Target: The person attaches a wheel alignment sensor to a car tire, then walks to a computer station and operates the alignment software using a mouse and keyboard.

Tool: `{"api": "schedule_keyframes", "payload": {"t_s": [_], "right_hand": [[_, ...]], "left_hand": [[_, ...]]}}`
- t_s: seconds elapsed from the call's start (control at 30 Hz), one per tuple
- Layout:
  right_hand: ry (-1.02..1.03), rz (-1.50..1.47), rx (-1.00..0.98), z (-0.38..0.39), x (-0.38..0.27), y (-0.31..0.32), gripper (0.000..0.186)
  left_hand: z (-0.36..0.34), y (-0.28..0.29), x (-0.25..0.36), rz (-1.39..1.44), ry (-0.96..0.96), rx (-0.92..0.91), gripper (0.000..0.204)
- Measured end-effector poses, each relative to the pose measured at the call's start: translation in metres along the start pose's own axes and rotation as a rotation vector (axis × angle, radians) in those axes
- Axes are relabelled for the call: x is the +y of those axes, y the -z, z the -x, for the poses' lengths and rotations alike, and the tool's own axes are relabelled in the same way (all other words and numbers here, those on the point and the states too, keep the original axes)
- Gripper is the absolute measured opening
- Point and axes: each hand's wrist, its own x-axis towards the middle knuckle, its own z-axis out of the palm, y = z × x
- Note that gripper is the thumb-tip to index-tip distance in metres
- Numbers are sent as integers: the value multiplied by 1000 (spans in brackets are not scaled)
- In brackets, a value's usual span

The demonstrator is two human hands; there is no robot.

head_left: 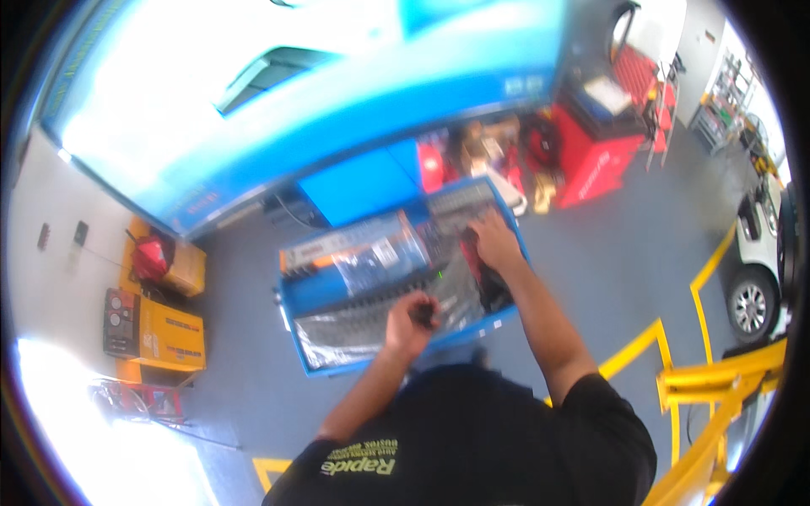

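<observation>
Tray (292, 301): blue; sides likely stop the clear bag (333, 339) sliding out.
Left hand (408, 327): wrapped round dark thing (423, 315), maybe so it won't drop.
Right hand (495, 239): by red thing (470, 250); can't tell its grip.

Grey floor (607, 253), yellow lines (631, 348) — pale wall (59, 278), glare (93, 447) at left.

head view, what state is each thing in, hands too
Left hand, closed around a small dark object
Right hand, over the right side of the blue tray; grip too blurred to tell
Blue tray, open-topped, loaded
Clear plastic, crinkled, lying in the tray
Red cabinet, upright, papers on top
Yellow machine, upright; on or off unclear
</observation>
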Motion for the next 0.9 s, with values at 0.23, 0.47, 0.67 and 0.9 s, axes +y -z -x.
{"api": "schedule_keyframes", "payload": {"t_s": [0.23,0.47,0.67,0.9], "right_hand": [[-86,-331,-16,-8,-18,47,16],[415,-643,-49,50,-138,109,23],[188,-665,255,66,-78,94,25],[-49,-425,54,108,-5,59,40]], "left_hand": [[4,-7,22,96,-11,-19,31],[3,-21,17,128,-148,-391,68],[8,-3,23,2,-90,-10,23],[25,14,40,-278,-167,-20,19]]}}
